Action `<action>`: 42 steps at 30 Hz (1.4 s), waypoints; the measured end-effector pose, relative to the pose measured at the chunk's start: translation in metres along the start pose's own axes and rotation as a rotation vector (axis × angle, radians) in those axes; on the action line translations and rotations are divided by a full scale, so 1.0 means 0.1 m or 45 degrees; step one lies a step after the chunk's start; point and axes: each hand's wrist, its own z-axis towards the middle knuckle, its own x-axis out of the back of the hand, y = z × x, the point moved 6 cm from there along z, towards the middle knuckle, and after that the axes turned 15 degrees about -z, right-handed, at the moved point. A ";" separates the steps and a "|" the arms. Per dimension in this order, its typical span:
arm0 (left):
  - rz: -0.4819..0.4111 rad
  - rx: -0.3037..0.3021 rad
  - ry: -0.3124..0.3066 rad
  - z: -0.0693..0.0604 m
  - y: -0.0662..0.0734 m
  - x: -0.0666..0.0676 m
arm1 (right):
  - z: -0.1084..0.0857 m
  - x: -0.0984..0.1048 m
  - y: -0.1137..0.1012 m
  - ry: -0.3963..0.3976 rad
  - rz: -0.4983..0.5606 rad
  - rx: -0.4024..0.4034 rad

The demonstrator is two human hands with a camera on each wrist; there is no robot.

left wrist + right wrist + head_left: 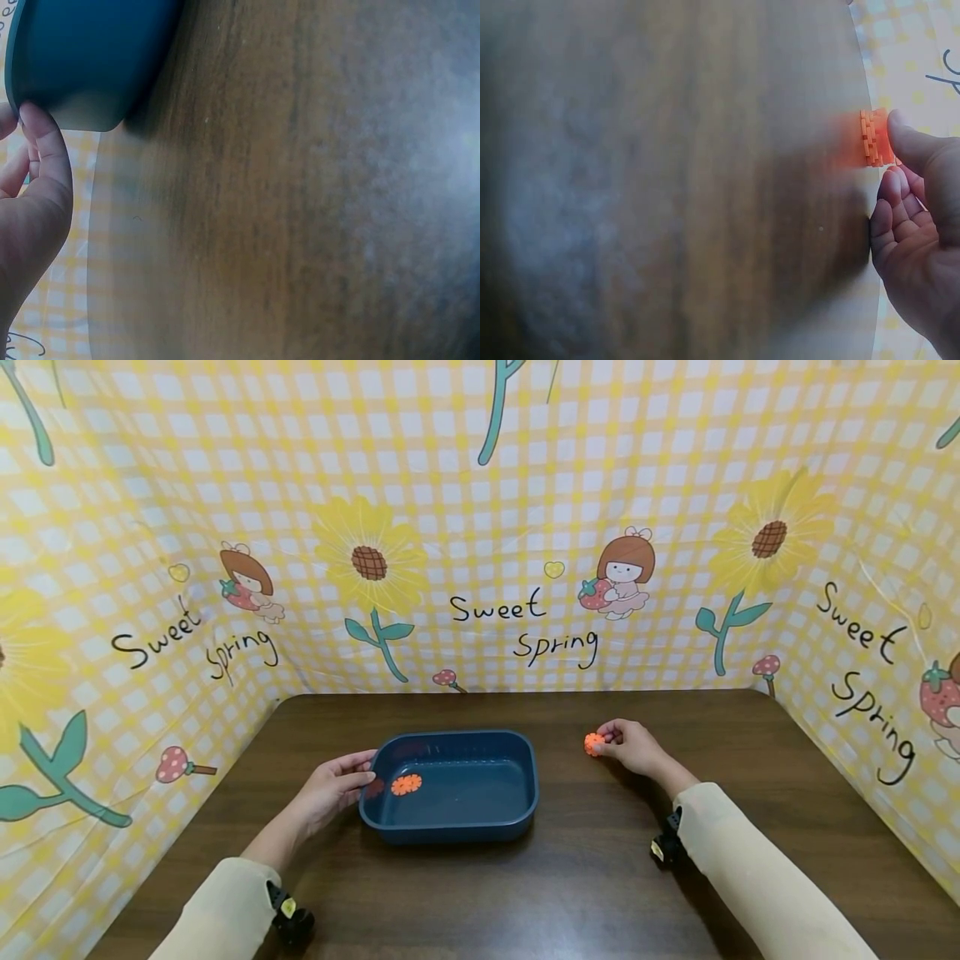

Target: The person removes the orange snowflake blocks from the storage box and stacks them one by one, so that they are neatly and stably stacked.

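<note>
A dark blue rectangular basin [457, 822] stands on the table, left of the middle. My left hand [336, 789] pinches its left rim between thumb and fingers; in the left wrist view the thumb lies against the outside of the wall. Inside the basin, near its left end, lie orange toothed plastic discs [407, 785] side by side. To the right of the basin, my right hand [632, 747] pinches more orange toothed discs [873, 138] between thumb and fingers. They look stacked in the right wrist view; how many there are I cannot tell.
The brown wooden table [585, 885] reaches back to a yellow checked cloth [480, 510] printed with flowers and words, which hangs behind and at both sides. Small black cameras [291, 920] are strapped to both wrists over cream sleeves [217, 914].
</note>
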 end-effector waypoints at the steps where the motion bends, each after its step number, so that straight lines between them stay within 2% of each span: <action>1: 0.001 0.002 -0.001 0.00 0.00 0.00 | 0.00 0.00 0.00 0.000 -0.003 -0.004; 13: -0.009 0.004 0.004 -0.01 0.00 0.00 | -0.01 0.00 0.00 0.018 0.006 0.009; 23: -0.009 0.002 0.002 -0.02 0.01 -0.01 | -0.04 0.08 -0.07 0.082 0.056 -0.003; 28: -0.012 0.011 0.019 0.00 0.00 0.02 | -0.04 0.12 -0.22 0.104 0.082 0.015; 35: -0.037 0.009 -0.011 0.00 0.01 0.01 | -0.02 0.10 -0.56 0.107 0.141 0.045; 42: -0.047 0.003 -0.012 0.01 0.00 0.01 | 0.04 0.03 -0.88 0.103 0.214 0.130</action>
